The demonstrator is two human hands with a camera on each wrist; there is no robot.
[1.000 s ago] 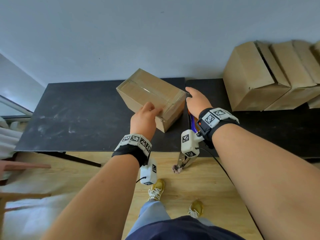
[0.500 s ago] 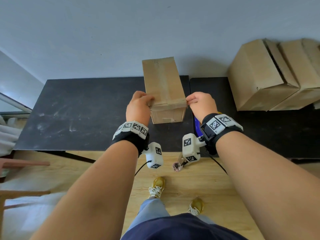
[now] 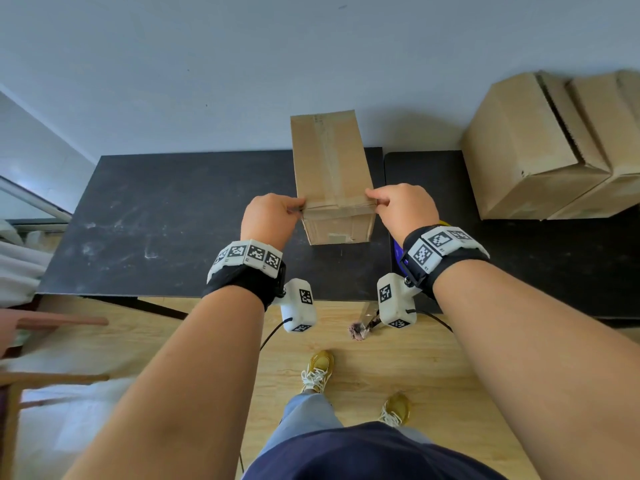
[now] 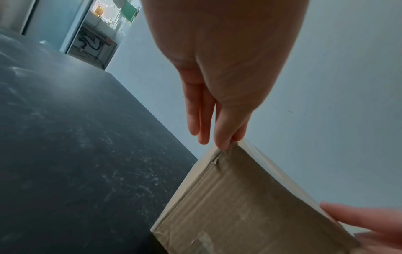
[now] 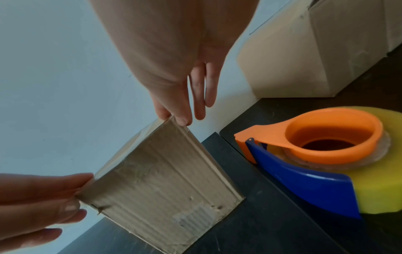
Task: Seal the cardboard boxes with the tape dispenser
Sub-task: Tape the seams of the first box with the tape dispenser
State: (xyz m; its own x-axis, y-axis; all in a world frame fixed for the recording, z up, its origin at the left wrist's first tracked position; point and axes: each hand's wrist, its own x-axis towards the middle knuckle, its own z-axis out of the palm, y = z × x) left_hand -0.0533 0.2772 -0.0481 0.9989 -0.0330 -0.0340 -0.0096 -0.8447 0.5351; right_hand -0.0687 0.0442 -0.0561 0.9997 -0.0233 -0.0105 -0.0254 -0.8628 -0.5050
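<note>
A small cardboard box (image 3: 330,168) stands on the black table (image 3: 166,216), its long taped top running away from me. My left hand (image 3: 273,216) pinches its near top-left corner (image 4: 226,146) between thumb and forefinger. My right hand (image 3: 401,206) pinches the near top-right corner (image 5: 174,120) the same way. The remaining fingers of both hands hang straight. The tape dispenser (image 5: 322,154), orange and blue with a yellow roll, lies on the table right of the box; in the head view only a sliver (image 3: 396,251) shows under my right wrist.
Larger cardboard boxes (image 3: 540,147) are stacked at the back right against the grey wall. A second black table (image 3: 554,265) adjoins on the right. Wooden floor and my feet lie below the table edge. Wooden furniture (image 3: 41,323) stands at the left.
The box was turned from a slanted pose to lie lengthwise away from me. Both hands shifted from its sides to pinching its two near top corners.
</note>
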